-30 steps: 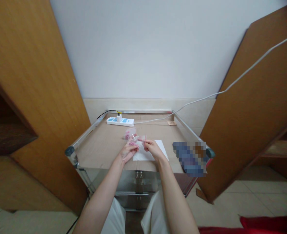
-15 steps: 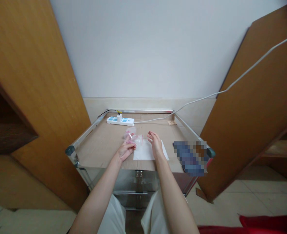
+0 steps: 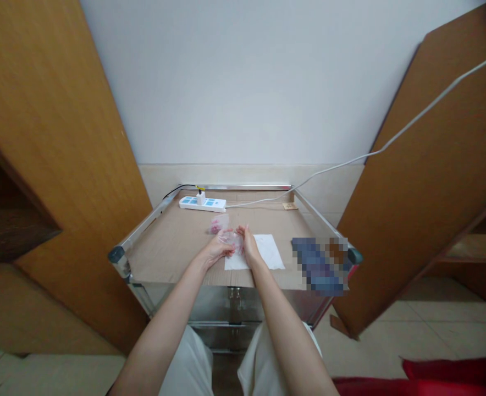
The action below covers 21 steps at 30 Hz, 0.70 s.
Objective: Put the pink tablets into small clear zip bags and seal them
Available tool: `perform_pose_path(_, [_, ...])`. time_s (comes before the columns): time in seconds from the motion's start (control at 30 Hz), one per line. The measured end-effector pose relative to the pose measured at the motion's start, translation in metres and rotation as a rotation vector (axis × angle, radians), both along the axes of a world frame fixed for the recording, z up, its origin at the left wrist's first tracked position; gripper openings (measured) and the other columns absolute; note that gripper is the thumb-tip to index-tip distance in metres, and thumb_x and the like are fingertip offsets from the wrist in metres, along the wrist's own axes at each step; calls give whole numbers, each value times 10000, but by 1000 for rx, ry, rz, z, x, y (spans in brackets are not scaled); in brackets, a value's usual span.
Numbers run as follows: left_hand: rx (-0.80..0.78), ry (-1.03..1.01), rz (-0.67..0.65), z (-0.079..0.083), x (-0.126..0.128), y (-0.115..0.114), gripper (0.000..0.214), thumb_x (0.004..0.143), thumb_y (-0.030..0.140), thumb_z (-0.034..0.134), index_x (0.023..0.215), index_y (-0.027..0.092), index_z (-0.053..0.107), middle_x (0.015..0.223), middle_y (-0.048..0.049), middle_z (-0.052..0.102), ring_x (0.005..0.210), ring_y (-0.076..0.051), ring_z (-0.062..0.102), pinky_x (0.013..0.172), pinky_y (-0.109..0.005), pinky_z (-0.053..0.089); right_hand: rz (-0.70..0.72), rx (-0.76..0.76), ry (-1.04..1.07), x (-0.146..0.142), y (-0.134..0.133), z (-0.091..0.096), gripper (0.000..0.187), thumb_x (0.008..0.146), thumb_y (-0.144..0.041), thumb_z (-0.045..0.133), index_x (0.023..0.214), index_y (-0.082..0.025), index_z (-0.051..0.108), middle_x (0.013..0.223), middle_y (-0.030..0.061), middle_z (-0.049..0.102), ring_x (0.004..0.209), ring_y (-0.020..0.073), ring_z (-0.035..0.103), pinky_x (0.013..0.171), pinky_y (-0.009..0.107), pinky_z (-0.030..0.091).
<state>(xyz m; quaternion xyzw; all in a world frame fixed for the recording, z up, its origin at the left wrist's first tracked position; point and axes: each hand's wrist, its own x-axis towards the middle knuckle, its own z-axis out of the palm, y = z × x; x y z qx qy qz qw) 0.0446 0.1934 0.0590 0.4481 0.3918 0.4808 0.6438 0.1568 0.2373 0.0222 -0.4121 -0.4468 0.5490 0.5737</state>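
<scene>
A small clear zip bag (image 3: pixel 231 238) with a red-lined seal sits between my hands, just above a white paper sheet (image 3: pixel 269 252). My left hand (image 3: pixel 217 250) pinches its left side, and the fingertips of my right hand (image 3: pixel 246 243) hold its right side. Close behind my left hand, a second clear bag of pink pieces (image 3: pixel 219 224) lies on the cardboard-covered tabletop (image 3: pixel 172 242). My right wrist passes over the paper's left part.
A white power strip (image 3: pixel 202 204) with a plugged-in adapter stands at the table's back edge, and a white cable (image 3: pixel 416 114) rises to the right. A pixelated blue object (image 3: pixel 318 267) lies at the right edge. Wooden panels flank the metal-framed table.
My right hand has moved left and down from above the paper and closed on the clear bag. The bag now sits between both hands, apart from the pink-filled bag.
</scene>
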Motion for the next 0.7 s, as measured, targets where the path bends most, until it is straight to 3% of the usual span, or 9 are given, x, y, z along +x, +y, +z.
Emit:
perform_pose_path(0.2, [-26, 72, -4, 8, 4, 2, 657, 490, -19, 620, 1051, 220, 375, 760, -14, 596, 413, -45, 497, 386, -148, 371, -40, 15, -33, 1, 0, -3, 602, 711, -628, 282, 961, -160, 568, 1055, 106, 556, 984, 203, 488, 859, 324, 330])
perform_pose_path(0.5, [-2, 139, 25, 8, -2, 5, 628, 481, 8, 637, 1022, 209, 387, 849, -32, 586, 396, -25, 476, 383, -148, 375, -59, -4, 14, 2, 0, -1, 609, 721, -619, 252, 976, -153, 549, 1062, 121, 549, 981, 202, 496, 837, 323, 351])
perform_pose_path(0.7, [28, 218, 76, 10, -3, 3, 602, 483, 17, 634, 1008, 186, 392, 773, -13, 585, 386, -18, 467, 380, -133, 359, -48, 30, 41, 3, -1, 1, 595, 710, -625, 264, 959, -166, 549, 1075, 117, 545, 997, 202, 491, 835, 330, 353])
